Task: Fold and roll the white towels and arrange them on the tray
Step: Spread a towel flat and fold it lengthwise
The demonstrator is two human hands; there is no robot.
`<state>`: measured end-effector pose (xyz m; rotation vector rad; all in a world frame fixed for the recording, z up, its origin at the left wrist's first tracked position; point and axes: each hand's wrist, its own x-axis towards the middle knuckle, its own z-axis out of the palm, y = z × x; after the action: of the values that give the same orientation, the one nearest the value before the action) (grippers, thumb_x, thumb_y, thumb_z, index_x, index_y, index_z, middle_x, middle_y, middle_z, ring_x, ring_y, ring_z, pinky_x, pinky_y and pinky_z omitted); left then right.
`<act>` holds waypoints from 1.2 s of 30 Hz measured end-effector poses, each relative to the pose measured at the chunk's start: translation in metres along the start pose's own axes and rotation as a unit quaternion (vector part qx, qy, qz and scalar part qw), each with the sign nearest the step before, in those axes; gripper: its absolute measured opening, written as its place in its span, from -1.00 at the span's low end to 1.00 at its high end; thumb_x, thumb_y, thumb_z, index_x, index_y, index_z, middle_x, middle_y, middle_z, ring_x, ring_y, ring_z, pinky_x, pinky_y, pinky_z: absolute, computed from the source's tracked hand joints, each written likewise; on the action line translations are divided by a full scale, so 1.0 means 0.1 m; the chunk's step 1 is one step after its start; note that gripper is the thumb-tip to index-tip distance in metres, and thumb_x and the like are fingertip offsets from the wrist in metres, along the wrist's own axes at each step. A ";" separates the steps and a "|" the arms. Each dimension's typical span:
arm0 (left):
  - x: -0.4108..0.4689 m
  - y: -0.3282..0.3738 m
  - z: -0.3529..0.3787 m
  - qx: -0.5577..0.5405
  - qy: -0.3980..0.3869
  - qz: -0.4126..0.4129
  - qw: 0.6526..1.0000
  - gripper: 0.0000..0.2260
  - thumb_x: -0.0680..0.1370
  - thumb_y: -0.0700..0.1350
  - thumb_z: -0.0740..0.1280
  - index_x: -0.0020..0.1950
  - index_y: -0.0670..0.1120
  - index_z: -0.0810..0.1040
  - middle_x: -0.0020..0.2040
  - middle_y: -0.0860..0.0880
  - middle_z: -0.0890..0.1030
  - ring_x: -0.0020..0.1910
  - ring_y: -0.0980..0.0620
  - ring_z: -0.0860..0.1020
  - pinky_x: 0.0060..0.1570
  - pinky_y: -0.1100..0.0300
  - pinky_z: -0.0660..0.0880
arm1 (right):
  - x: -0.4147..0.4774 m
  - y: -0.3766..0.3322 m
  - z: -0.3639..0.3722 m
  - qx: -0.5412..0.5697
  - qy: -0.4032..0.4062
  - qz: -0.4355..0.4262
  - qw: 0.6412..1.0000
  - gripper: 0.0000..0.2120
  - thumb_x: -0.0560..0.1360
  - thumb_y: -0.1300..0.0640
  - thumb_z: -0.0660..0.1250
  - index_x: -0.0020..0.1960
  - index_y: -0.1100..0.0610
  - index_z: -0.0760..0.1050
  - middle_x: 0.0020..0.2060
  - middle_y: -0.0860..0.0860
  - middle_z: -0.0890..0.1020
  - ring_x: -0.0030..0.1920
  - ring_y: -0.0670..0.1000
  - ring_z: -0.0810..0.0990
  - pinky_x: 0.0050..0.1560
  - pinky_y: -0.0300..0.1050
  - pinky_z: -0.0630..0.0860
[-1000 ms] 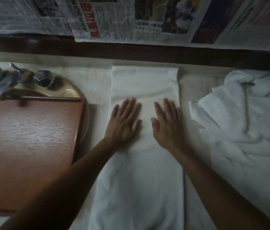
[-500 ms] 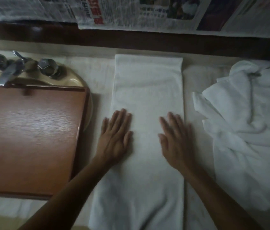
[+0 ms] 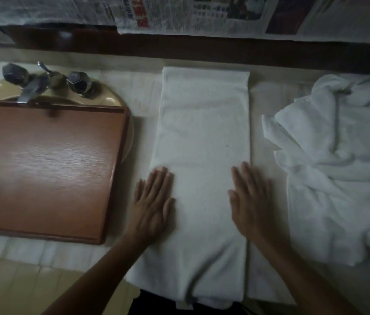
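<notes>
**Flat palms on the folded strip**

Folded towel (image 3: pixel 204 123) lies as a long narrow strip just right of the tray (image 3: pixel 43 160), apart from it. Both hands are flat with fingers straight, gripping nothing. The left hand (image 3: pixel 153 203) presses the strip's edge nearest the tray, and the right hand (image 3: pixel 248 201) presses the edge away from it. Likely smoothing and squaring the strip before rolling.

The strip's near end hangs over the counter edge. The far end has open room for a roll. The tray is bare and sits over the sink (image 3: pixel 111 98). A loose towel pile (image 3: pixel 338 167) lies farther right of the tray, close to the strip.
</notes>
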<state>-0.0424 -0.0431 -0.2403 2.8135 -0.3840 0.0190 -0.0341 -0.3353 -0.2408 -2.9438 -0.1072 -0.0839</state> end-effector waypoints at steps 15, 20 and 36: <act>-0.64 -0.08 -0.13 -0.072 -0.026 -0.021 0.997 -0.46 0.71 0.04 0.08 0.68 -0.10 0.13 0.69 -0.08 0.08 0.67 -0.08 0.02 0.60 -0.17 0.07 | -0.62 -0.14 -0.13 0.014 0.009 0.051 0.999 -0.46 0.68 -0.06 0.09 0.59 0.16 0.32 0.57 0.21 0.31 0.57 0.27 0.26 0.50 0.33 0.21; -1.28 0.08 -0.37 -0.117 0.043 -0.115 0.985 -0.59 0.65 -0.15 0.25 0.51 -0.16 0.42 0.38 -0.16 0.46 0.28 -0.11 0.47 0.22 -0.01 0.48 | -1.26 -0.16 -0.43 0.147 0.048 0.189 0.970 -0.55 0.61 0.03 0.22 0.45 0.19 0.43 0.33 0.22 0.50 0.32 0.23 0.45 0.29 0.14 0.44; -2.10 0.19 -0.40 -0.463 -0.146 -0.304 0.820 -0.79 0.59 -0.01 0.43 0.22 0.08 0.64 0.09 0.08 0.72 0.14 0.10 0.65 0.08 0.13 0.56 | -2.25 -0.81 0.02 0.600 -0.119 0.526 0.591 -0.90 0.62 0.19 0.37 0.10 0.20 0.57 0.03 0.13 0.64 0.00 0.07 0.61 0.08 -0.02 0.58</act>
<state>-0.2487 0.0055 -0.2073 1.8280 0.3837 -0.5779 -0.2648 -0.2706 -0.2414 -1.2452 1.0678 0.3941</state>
